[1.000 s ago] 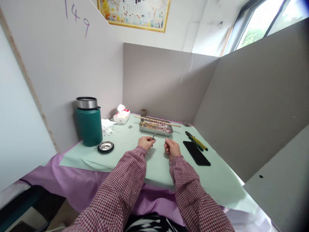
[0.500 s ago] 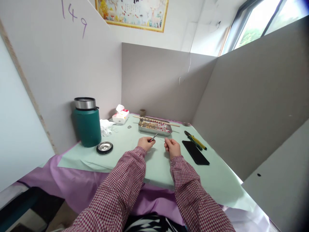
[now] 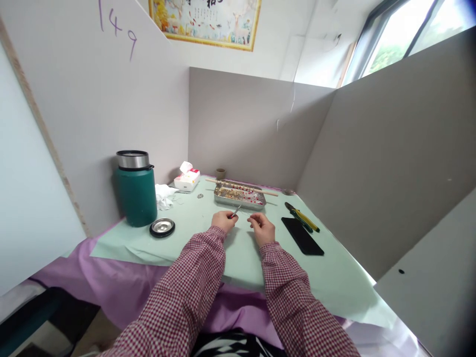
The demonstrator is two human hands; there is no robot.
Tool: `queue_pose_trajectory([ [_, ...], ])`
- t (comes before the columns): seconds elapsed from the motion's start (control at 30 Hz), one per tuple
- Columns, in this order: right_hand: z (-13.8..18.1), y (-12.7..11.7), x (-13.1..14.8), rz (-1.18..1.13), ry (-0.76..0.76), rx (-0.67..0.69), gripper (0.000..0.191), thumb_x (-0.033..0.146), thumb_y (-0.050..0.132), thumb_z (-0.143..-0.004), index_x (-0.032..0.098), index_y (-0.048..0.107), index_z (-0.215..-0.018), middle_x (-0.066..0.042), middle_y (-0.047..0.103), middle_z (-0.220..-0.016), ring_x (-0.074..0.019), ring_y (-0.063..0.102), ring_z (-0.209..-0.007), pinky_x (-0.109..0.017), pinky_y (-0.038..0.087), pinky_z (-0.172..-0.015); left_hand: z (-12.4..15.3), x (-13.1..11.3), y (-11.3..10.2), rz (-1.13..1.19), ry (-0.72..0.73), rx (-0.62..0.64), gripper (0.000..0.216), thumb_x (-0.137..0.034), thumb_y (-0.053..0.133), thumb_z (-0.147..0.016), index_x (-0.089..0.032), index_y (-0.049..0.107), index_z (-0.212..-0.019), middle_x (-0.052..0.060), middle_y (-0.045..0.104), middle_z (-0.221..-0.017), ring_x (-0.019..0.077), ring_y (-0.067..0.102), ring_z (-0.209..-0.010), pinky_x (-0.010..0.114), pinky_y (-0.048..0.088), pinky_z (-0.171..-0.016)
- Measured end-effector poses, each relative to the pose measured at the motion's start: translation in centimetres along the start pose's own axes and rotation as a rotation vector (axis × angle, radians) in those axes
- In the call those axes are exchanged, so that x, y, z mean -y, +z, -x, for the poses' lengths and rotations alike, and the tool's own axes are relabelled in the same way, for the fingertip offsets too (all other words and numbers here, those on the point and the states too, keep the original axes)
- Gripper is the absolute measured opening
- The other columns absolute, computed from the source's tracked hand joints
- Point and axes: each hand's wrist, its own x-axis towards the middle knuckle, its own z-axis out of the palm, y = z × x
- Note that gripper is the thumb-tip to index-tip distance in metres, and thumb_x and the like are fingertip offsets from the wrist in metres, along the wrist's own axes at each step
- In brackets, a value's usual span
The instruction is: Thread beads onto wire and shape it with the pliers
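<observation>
My left hand (image 3: 223, 221) is closed around a slim pointed tool (image 3: 235, 211) with a silver tip and a red and dark handle; its exact kind is too small to tell. The tip points up and to the right. A short gap away, my right hand (image 3: 262, 228) is closed, thumb and fingertips pinched together. Whatever they hold, if anything, is too small to make out. Just beyond both hands lies a metal tray (image 3: 240, 203) of small red, gold and white beads. A light wooden stick (image 3: 268, 192) with beads along it rests across the tray.
Left stand a green flask (image 3: 137, 196), its lid (image 3: 162, 227), crumpled tissue (image 3: 164, 196) and a tissue pack (image 3: 187, 179). Right lie a black phone-like slab (image 3: 302, 236) and yellow-green pliers (image 3: 303, 216). Behind are a small brown cup (image 3: 220, 173) and grey partitions (image 3: 253, 124).
My right hand has moved a little left, nearer the tool, and its fingers now point more toward my left hand. My left hand keeps the tool almost in place.
</observation>
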Motion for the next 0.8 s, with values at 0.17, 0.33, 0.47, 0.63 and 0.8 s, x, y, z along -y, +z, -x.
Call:
queue_pose_trajectory([
  [0.17,0.31,-0.02,0.75,-0.006,-0.019,-0.024,0.015,0.034,0.059,-0.068,0.021,0.060,-0.072,-0.001,0.064,-0.065,-0.0131,0.054,-0.053,-0.026,0.046,-0.056,-0.28,0.23,0.31,-0.083,0.019,-0.041,0.025,-0.033,0.050,-0.072,-0.020,0.070,-0.072,0.003,0.064,-0.060,0.0131,0.054,-0.060,0.021,0.036,-0.058],
  [0.33,0.36,0.41,0.64,-0.074,0.054,-0.026,0.015,0.034,0.063,-0.062,0.020,0.061,-0.067,-0.001,0.064,-0.060,-0.0125,0.052,-0.046,-0.026,0.044,-0.051,-0.50,0.55,0.63,-0.159,0.011,-0.136,0.023,-0.033,0.051,-0.072,-0.021,0.071,-0.075,0.006,0.067,-0.071,0.0154,0.055,-0.067,0.023,0.035,-0.061],
  [0.47,0.20,0.36,0.40,-0.109,0.070,-0.009,0.016,0.034,0.062,-0.063,0.019,0.060,-0.069,-0.001,0.064,-0.062,-0.0121,0.052,-0.047,-0.025,0.044,-0.051,-0.50,0.69,0.53,-0.127,0.043,-0.096,0.024,-0.034,0.050,-0.072,-0.021,0.071,-0.074,0.003,0.065,-0.065,0.0139,0.054,-0.063,0.022,0.035,-0.060],
  [0.63,0.20,0.14,0.66,-0.096,0.078,0.003,0.017,0.034,0.059,-0.065,0.019,0.061,-0.073,-0.001,0.064,-0.064,-0.0117,0.053,-0.048,-0.025,0.045,-0.053,-0.47,0.72,0.34,-0.074,0.044,-0.063,0.025,-0.033,0.050,-0.072,-0.019,0.070,-0.075,0.002,0.064,-0.060,0.0127,0.054,-0.062,0.021,0.035,-0.060],
  [0.8,0.22,0.02,0.89,-0.048,0.039,-0.055,0.018,0.036,0.059,-0.065,0.020,0.065,-0.073,0.000,0.063,-0.063,-0.0133,0.054,-0.053,-0.026,0.045,-0.058,-0.60,0.99,0.53,-0.051,0.057,-0.086,0.025,-0.034,0.052,-0.072,-0.020,0.070,-0.080,0.003,0.066,-0.068,0.0132,0.055,-0.066,0.022,0.036,-0.062],
])
